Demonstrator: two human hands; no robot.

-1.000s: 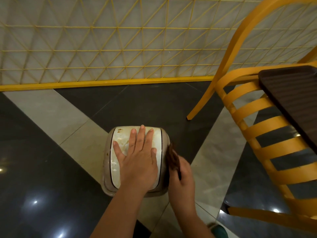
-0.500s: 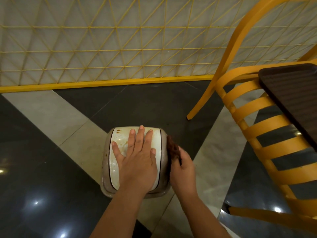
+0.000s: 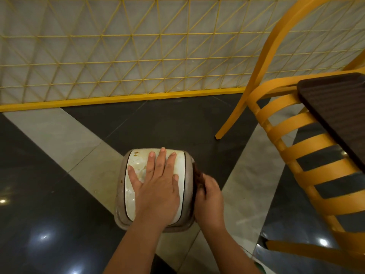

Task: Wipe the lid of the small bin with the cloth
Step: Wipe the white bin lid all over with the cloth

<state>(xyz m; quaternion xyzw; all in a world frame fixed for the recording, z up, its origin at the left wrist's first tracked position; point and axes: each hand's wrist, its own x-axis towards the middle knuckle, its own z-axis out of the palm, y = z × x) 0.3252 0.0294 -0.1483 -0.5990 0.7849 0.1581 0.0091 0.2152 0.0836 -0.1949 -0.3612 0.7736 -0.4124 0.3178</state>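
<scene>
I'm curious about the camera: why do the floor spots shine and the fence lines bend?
Head view: ceiling lights glare off the glossy dark floor; the wide-angle lens bows the yellow fence; the right hand and its dark cloth are motion-blurred, while the left hand on the lid stays sharp.

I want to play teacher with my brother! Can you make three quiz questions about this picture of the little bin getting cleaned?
1. True or false: the left hand lies flat on the bin's white lid.
2. Which hand holds the brown cloth? A) left B) right
3. Fill in: the chair beside the bin is ____.

Key: 1 true; 2 B; 3 yellow.
</scene>
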